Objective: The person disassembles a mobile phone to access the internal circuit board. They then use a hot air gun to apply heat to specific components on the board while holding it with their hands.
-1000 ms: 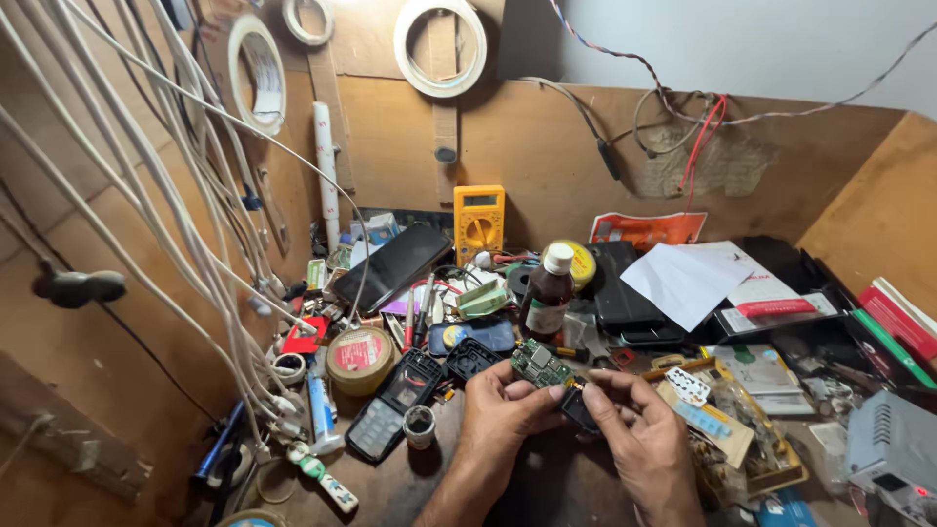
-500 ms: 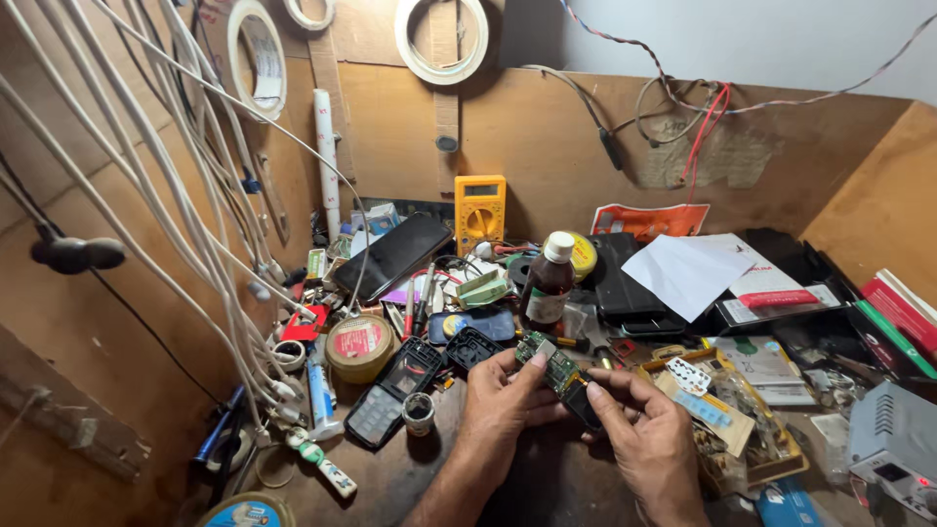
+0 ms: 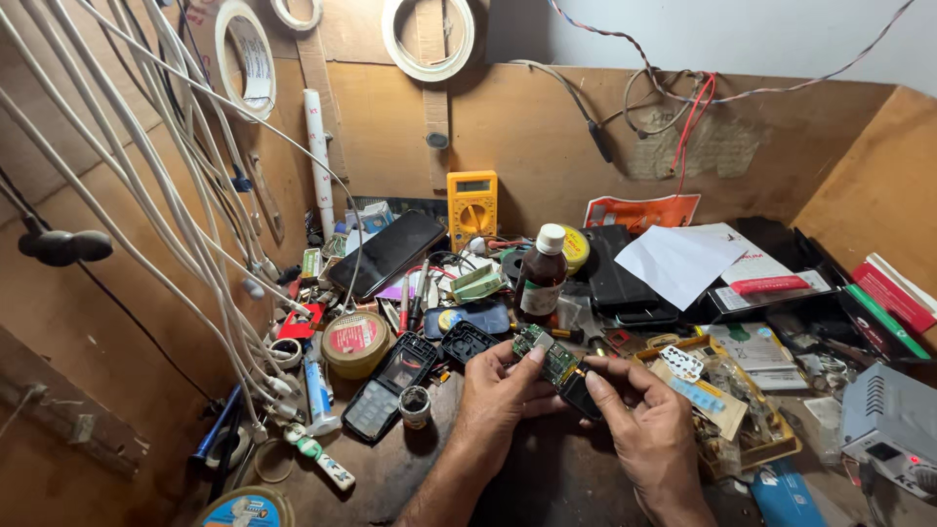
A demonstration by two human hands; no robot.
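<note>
Near the front edge of a cluttered wooden desk (image 3: 547, 488), a person's left hand (image 3: 503, 395) and right hand (image 3: 644, 429) together pinch a small green circuit board (image 3: 549, 353), fingers closed on its ends, holding it tilted just above the desk. Just left of the hands lie a black phone casing (image 3: 390, 385) and a small round pot (image 3: 416, 405). Behind the board stands a brown bottle (image 3: 540, 278); a yellow multimeter (image 3: 472, 207) leans at the back edge.
</note>
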